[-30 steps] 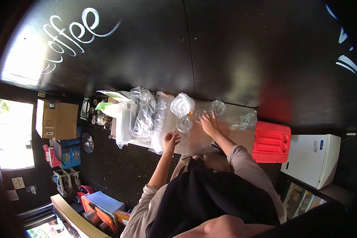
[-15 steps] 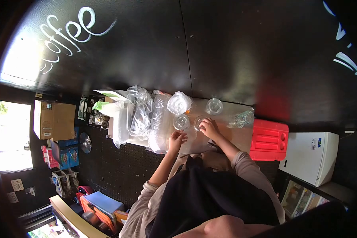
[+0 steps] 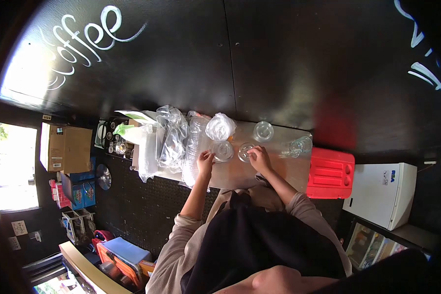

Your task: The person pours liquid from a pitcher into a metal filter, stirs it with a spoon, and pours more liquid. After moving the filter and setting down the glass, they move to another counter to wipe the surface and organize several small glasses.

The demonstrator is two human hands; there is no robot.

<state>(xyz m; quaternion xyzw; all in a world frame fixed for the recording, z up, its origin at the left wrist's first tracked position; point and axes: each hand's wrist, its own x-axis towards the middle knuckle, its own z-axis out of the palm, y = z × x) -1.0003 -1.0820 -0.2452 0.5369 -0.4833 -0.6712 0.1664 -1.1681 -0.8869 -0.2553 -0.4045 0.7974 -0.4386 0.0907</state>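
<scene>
My left hand (image 3: pixel 206 160) is closed, its fingertips pinched at the left edge of a clear round lid or cup (image 3: pixel 223 151) on the metal table (image 3: pixel 284 171). My right hand (image 3: pixel 258 158) has its fingers together at the right rim of a second clear round piece (image 3: pixel 245 152). Behind them sits a cup wrapped in white plastic (image 3: pixel 221 127). A clear round container (image 3: pixel 263 131) stands toward the back. Clear glasses or cups (image 3: pixel 299 146) lie at the right. Left of my left hand runs a long stack of clear plastic lids or cups (image 3: pixel 195 147).
Crumpled clear plastic bags (image 3: pixel 173 139) cover the table's left part. A red plastic case (image 3: pixel 330 173) adjoins its right end, with a white mini fridge (image 3: pixel 381 193) beyond. A cardboard box (image 3: pixel 66 148) stands far left. The dark wall (image 3: pixel 279 63) borders the table's back.
My left hand has moved left and slightly up, to the left edge of the clear piece. My right hand stays near the second piece, with only a small shift.
</scene>
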